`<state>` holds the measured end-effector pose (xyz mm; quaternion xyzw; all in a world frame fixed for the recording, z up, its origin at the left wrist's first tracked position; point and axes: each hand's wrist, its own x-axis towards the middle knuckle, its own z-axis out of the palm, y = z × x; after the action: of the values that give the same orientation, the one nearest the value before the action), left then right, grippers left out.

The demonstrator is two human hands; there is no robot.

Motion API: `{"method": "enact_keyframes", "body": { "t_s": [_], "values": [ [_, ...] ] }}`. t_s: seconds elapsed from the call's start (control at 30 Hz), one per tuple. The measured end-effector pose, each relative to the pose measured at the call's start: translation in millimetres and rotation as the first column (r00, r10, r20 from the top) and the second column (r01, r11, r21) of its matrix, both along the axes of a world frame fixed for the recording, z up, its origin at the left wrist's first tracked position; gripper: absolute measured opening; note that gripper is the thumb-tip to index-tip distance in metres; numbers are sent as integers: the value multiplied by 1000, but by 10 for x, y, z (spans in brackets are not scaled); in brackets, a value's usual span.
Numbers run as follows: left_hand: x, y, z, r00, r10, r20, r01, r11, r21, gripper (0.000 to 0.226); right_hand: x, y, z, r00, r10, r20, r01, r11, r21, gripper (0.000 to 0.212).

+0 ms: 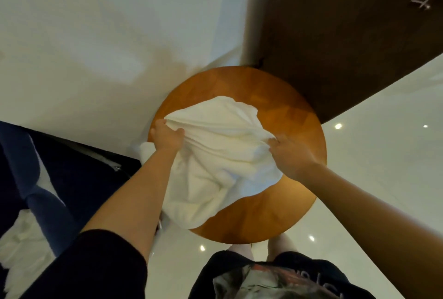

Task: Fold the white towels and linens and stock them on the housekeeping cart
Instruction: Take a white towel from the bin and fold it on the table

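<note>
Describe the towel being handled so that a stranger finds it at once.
Find the round wooden table on the glossy floor. The white towel lies crumpled on it, overhanging its left edge. Unlike the white linen at far left, the left hand and right hand grip it.

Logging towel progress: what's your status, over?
Left hand grips towel edge; right hand pinches opposite side. Towel bunched on round wooden table, not yet folded. Nothing blocking.

Black sleeve [100, 265], printed black shirt [275, 279]

Round wooden table [282, 214] — crumpled white towel [215, 155] on it.
</note>
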<state>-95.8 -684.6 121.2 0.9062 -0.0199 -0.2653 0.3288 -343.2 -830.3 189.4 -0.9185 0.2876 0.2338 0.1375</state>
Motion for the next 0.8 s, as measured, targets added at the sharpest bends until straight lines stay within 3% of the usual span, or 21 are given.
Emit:
{"method": "enact_keyframes", "body": {
  "t_s": [0.13,0.37,0.43,0.5,0.63,0.8],
  "values": [
    [136,-121,6,993,89,-71,-94,993,-66,82,-48,5,-36,999,-22,32,22,1000,-1,42],
    [185,-206,94,987,-44,-154,25,992,-123,28,-120,-71,-120,997,-66,30,66,998,-2,39],
    [248,-205,144,983,-14,-182,-3,996,-91,27,-127,-106,-89,998,-51,30,51,999,7,39],
    [353,-188,237,992,-19,-125,19,1000,3,34,-124,-171,-28,998,-29,55,30,999,-16,38],
    [498,-125,660,973,-229,41,220,963,155,28,-44,-383,206,982,31,186,-7,992,-127,36],
    [577,-37,1520,965,-236,118,229,971,73,37,310,-722,767,947,100,305,-38,979,-202,33]
  ]
}}
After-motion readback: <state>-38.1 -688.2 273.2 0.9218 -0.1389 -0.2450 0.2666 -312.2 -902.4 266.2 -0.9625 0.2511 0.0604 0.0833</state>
